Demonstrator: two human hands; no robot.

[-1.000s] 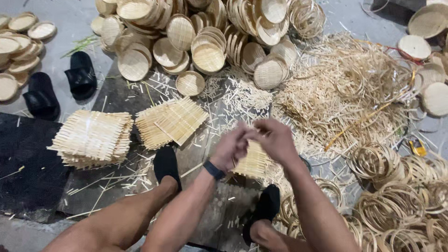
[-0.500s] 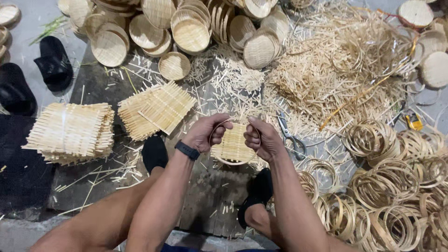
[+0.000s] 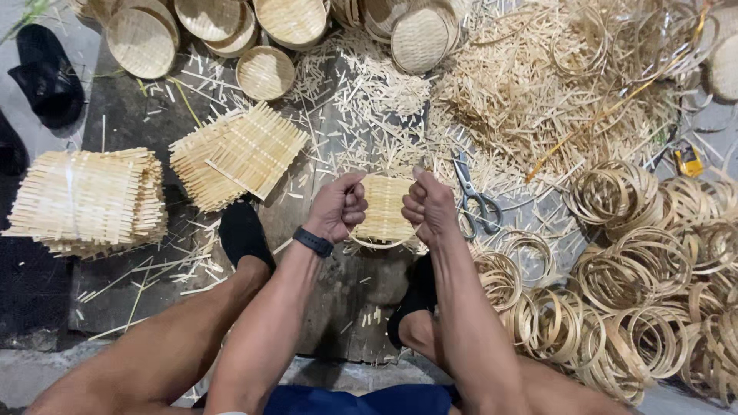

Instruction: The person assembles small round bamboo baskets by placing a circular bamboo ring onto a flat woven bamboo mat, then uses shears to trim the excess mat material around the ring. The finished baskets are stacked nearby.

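Note:
Both my hands grip a small woven bamboo mat [image 3: 383, 207] set inside a thin bamboo ring, held low over the ground between my feet. My left hand [image 3: 338, 206], with a dark band on its wrist, clasps the left rim. On the right rim my right hand [image 3: 427, 204] is closed with the thumb up. A pair of grey-handled scissors [image 3: 475, 198] lies just right of my right hand.
Two stacks of square woven mats [image 3: 238, 154] [image 3: 88, 200] lie at left. Round finished baskets [image 3: 265, 71] crowd the top. Loose bamboo trimmings [image 3: 538, 100] spread at upper right, and many bamboo rings [image 3: 653, 292] pile at right. Black sandals [image 3: 46, 73] sit at far left.
The view has tilted down and closer. My hands have spread to opposite rims of the mat and lowered it slightly toward me.

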